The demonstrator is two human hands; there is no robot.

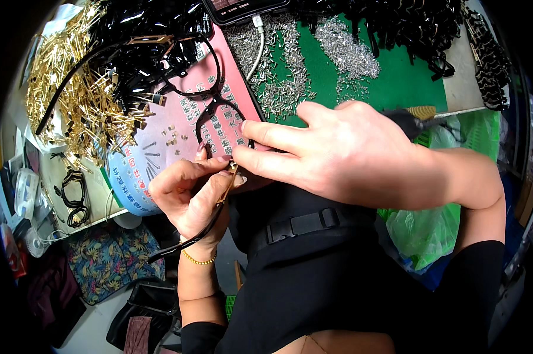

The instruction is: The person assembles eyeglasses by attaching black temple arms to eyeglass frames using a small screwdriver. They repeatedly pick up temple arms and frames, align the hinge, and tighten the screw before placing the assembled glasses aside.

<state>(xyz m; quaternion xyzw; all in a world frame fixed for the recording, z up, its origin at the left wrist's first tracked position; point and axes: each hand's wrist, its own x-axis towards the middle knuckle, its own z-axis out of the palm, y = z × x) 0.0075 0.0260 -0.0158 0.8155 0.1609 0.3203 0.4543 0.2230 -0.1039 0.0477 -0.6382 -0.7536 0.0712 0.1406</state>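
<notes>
Left hand (190,192): is pinching the black eyeglass frame (216,92) near its lower hinge.
Right hand (349,153): is reaching its fingertips to the rim; whether it is clamping, I cannot tell.
Beyond: gold parts (78,88) are lying left, silver bits (349,50) on the green mat (411,76).
</notes>
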